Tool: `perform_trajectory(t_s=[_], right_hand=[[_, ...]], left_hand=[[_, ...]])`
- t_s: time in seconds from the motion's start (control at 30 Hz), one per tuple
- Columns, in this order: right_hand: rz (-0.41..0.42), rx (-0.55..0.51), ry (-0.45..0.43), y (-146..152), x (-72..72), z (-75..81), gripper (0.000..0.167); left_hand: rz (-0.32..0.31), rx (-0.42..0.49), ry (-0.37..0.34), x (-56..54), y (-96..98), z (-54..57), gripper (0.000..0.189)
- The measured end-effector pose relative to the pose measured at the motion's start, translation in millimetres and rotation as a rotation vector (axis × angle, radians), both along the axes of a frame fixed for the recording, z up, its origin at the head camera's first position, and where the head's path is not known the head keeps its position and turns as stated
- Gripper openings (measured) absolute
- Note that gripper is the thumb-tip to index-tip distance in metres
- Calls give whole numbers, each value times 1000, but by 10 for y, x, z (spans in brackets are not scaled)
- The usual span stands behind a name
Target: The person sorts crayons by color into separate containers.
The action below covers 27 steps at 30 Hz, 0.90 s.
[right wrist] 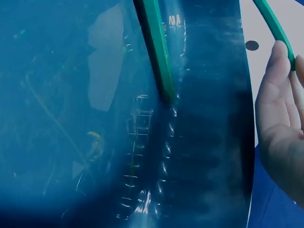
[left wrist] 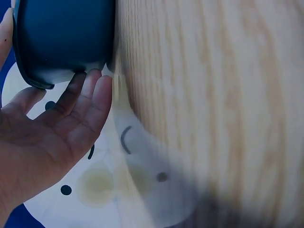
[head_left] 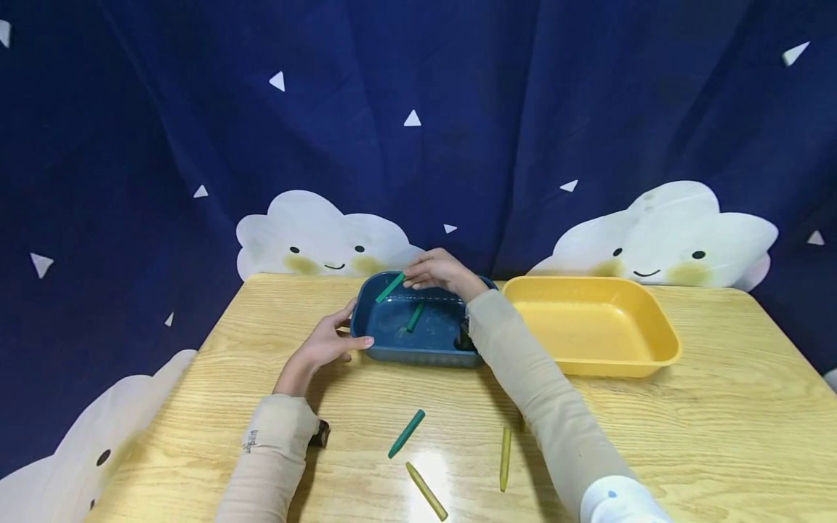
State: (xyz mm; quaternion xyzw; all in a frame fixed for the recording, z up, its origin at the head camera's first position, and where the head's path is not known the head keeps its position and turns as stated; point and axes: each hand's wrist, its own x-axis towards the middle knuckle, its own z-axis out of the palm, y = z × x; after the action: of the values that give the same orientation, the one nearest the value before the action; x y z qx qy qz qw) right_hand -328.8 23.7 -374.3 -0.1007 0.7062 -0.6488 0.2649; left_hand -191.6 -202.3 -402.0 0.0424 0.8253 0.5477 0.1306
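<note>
While the left hand [head_left: 330,338] holds the left end of the blue tub [head_left: 431,358], its thumb at the rim, the right hand [head_left: 441,271] pinches a green crayon [head_left: 390,288] above the tub's far left part in the head view. A second green crayon [head_left: 415,317] lies inside; a third green crayon [head_left: 407,434] rests on the table [head_left: 654,443] in front, near two yellow crayons [head_left: 426,492] [head_left: 505,459]. A yellow tub [head_left: 591,335] stands just right of the blue one. From the left wrist, slightly bent fingers touch the blue tub's outer wall. From the right wrist, fingertips grip one end of the held crayon, seen past the tub's edge, while the second crayon slants across the interior.
</note>
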Motion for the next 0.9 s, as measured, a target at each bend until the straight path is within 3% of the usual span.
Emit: perform_trajectory(t_s=[0.17, 0.47, 0.67, 0.9], right_hand=[[53, 38, 18, -23, 12, -42, 24], [181, 207, 109, -90, 75, -129, 26], [177, 281, 150, -76, 115, -101, 29], [166, 213, 152, -39, 119, 51, 31]], left_hand=[[-8, 6, 3, -1, -7, 1, 89], [-8, 8, 9, -1, 1, 5, 89], [-3, 6, 10, 2, 0, 2, 89], [-6, -2, -1, -5, 0, 18, 88]])
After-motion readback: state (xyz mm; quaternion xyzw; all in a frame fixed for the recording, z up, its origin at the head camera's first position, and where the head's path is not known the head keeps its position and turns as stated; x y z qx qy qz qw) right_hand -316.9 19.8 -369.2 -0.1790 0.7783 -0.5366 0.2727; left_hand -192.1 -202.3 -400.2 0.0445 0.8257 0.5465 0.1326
